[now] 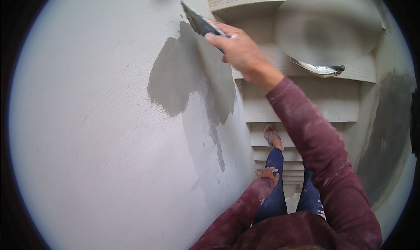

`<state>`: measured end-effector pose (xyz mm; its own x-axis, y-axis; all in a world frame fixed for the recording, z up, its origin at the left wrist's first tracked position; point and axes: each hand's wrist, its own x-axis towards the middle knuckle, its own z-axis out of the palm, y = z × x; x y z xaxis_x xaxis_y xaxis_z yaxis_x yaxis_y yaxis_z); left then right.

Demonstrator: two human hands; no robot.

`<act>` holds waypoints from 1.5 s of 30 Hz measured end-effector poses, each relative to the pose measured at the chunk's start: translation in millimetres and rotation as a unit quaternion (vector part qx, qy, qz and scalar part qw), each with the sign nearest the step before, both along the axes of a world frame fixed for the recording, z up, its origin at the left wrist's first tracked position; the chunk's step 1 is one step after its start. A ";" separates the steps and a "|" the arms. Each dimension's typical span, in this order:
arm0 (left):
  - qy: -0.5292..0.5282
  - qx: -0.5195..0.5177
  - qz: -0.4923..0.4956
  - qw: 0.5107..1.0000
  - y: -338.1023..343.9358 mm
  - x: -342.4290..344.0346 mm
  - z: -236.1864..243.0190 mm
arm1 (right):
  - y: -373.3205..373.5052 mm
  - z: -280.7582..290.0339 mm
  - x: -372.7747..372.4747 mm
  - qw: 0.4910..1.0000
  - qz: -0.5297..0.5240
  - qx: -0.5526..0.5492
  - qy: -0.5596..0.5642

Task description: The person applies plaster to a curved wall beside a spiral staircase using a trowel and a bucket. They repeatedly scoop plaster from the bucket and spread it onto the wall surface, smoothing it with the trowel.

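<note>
My right hand (240, 48) is closed around the handle of a wide putty knife (197, 20). Its dark, filler-smeared blade points up and left, close to the wall at the upper edge of a grey patch of filler (175, 70). Whether the blade touches the wall, I cannot tell. The patch is spread unevenly over the white wall (87, 118), with a thin streak running down from it. Lower down, my left hand (269, 174) rests on my bent leg near the knee, thumb apart from the fingers, holding nothing.
A staircase (302, 101) with pale steps lies beside the wall, and my sandalled foot (273, 136) stands on one. A torn plastic bag (321, 69) sits on a higher step, partly hidden by a blurred oval spot. Another dark grey patch (385, 132) covers the right wall.
</note>
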<state>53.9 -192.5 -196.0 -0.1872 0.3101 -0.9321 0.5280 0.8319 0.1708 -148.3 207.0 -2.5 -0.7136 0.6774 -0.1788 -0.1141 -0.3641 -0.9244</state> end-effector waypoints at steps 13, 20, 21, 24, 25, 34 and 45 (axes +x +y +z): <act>0.008 -0.017 0.013 1.000 -11.1 -12.2 3.6 | -12.9 8.3 33.1 0.952 0.076 0.296 0.012; -0.004 0.019 0.040 0.999 -7.9 0.1 1.8 | 47.5 13.8 -3.4 0.970 0.142 0.148 -0.131; -0.012 0.006 0.032 0.999 -11.4 -1.5 3.3 | 41.6 9.1 -3.2 0.968 0.164 0.148 -0.117; -0.021 -0.010 0.010 1.000 -8.6 -4.3 5.2 | 29.7 8.0 12.4 0.957 0.234 0.146 -0.086; -0.011 -0.013 0.007 1.000 -11.8 -5.3 6.5 | 15.0 20.3 18.7 0.953 0.236 0.186 -0.040; -0.144 0.168 0.180 0.959 4.3 -3.1 150.4 | -46.5 2.2 84.7 0.941 0.315 0.117 0.050; 0.854 0.142 -0.265 0.424 -17.7 -80.5 594.3 | 62.1 28.1 -12.8 0.974 0.200 0.069 -0.085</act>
<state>-26.6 -210.2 398.3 -0.3486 0.7846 0.5127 0.1825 0.5934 -0.7840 -161.0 269.1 25.7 -0.8934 0.3767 -0.2448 0.1705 -0.2198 -0.9605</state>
